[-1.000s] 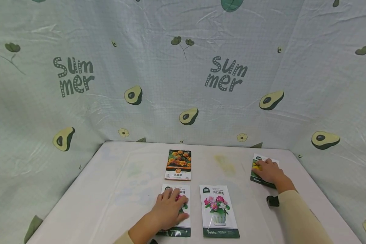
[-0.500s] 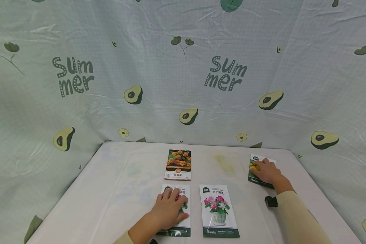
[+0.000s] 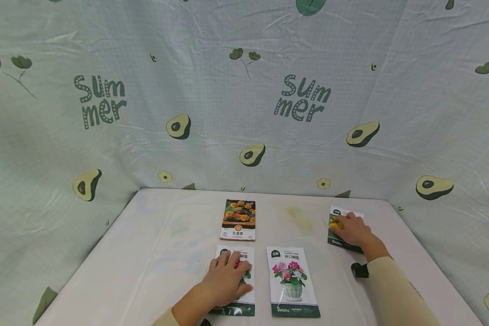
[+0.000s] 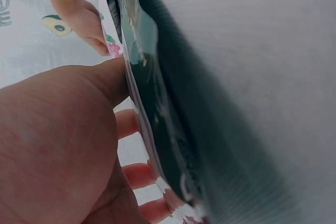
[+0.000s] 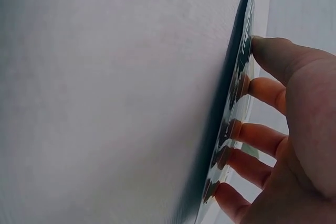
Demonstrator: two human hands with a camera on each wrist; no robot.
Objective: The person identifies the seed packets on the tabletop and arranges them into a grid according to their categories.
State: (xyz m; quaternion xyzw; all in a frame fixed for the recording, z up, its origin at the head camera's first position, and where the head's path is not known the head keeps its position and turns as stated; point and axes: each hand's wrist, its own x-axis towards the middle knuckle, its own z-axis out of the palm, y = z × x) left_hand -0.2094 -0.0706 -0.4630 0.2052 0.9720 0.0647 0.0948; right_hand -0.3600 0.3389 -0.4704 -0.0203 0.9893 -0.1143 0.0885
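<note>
My left hand [image 3: 224, 281] rests, fingers spread, on a white and green flower seed packet [image 3: 238, 310] lying near the front of the table. In the left wrist view the thumb and fingertips touch the face of this packet [image 4: 149, 103]. Farther off at the right, my right hand [image 3: 353, 230] lies over another seed packet [image 3: 339, 239] with a yellow picture. Its fingertips press on that packet's face [image 5: 242, 51] in the right wrist view, and the palm stands off it. Both hands hide part of the packets beneath them.
Right of my left hand lies a seed packet [image 3: 293, 283] with pink flowers in a white pot. Behind them is an orange marigold seed packet [image 3: 238, 220]. The pale table [image 3: 163, 267] meets a printed cloth [image 3: 212, 99] at the back and sides.
My right hand has slid a little to the left across the table, and the packet under it has moved along. My left hand and the other packets have stayed in place.
</note>
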